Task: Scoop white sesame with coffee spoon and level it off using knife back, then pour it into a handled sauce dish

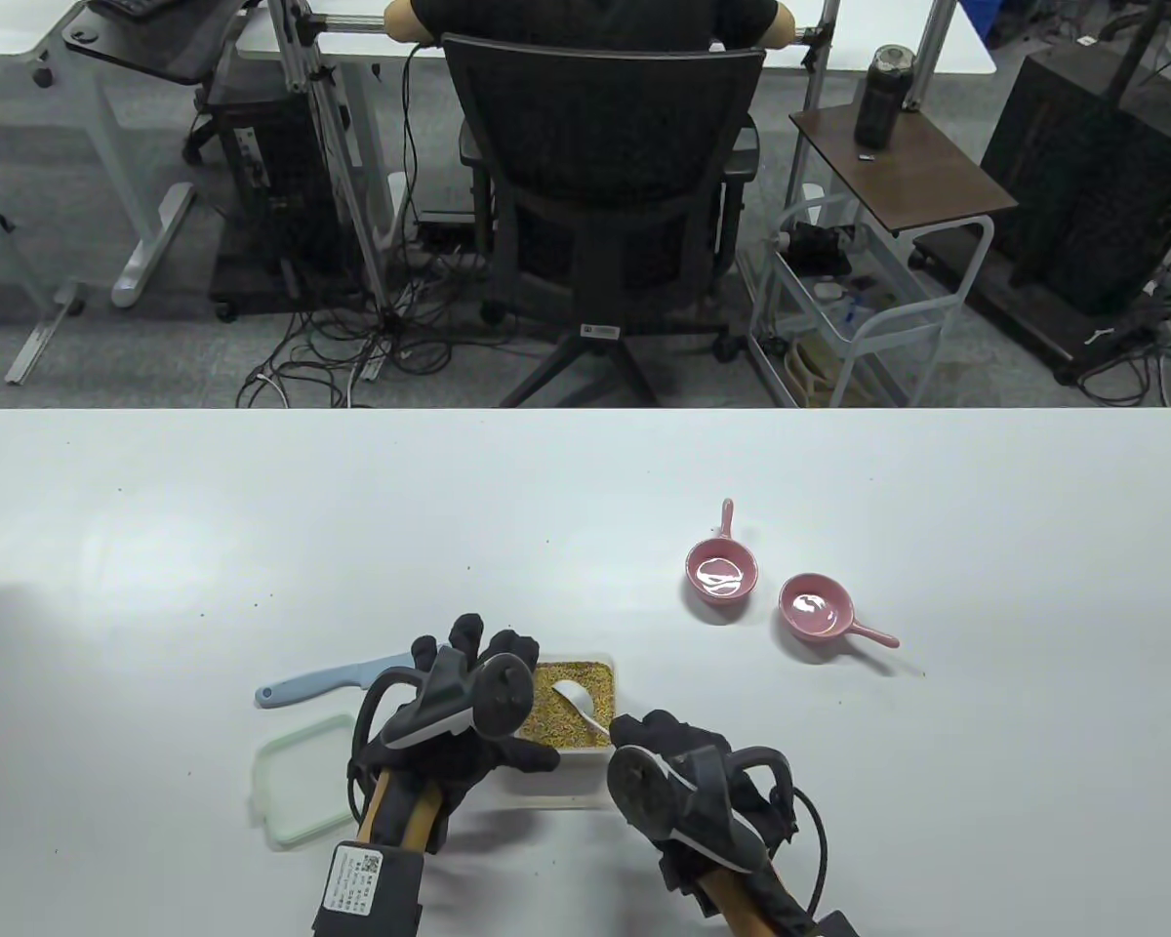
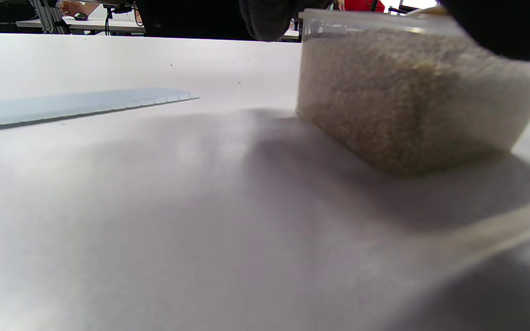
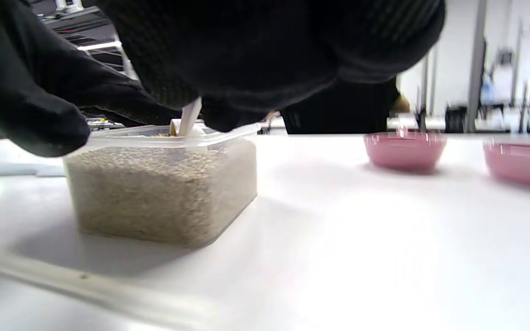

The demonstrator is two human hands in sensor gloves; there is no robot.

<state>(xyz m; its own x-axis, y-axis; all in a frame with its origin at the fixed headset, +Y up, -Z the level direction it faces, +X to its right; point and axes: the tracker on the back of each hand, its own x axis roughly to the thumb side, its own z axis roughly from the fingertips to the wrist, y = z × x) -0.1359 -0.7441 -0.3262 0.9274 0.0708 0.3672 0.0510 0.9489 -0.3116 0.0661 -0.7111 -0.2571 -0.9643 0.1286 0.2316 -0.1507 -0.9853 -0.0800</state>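
A clear tub of sesame (image 1: 574, 717) stands near the table's front edge. My left hand (image 1: 493, 683) grips its left side, fingers over the rim and thumb along the front wall. My right hand (image 1: 634, 732) pinches the handle of a white coffee spoon (image 1: 571, 697), whose bowl lies on the seeds. In the right wrist view the spoon handle (image 3: 190, 117) slants down into the tub (image 3: 164, 193). A pale blue knife (image 1: 322, 680) lies flat left of the tub, untouched. Two pink handled sauce dishes (image 1: 722, 576) (image 1: 817, 607) sit to the far right.
The tub's pale green lid (image 1: 302, 781) lies on the table left of my left wrist. Stray seeds dot the white tabletop (image 1: 937, 781). Behind the table's far edge stands an office chair (image 1: 605, 195) with a person sitting in it.
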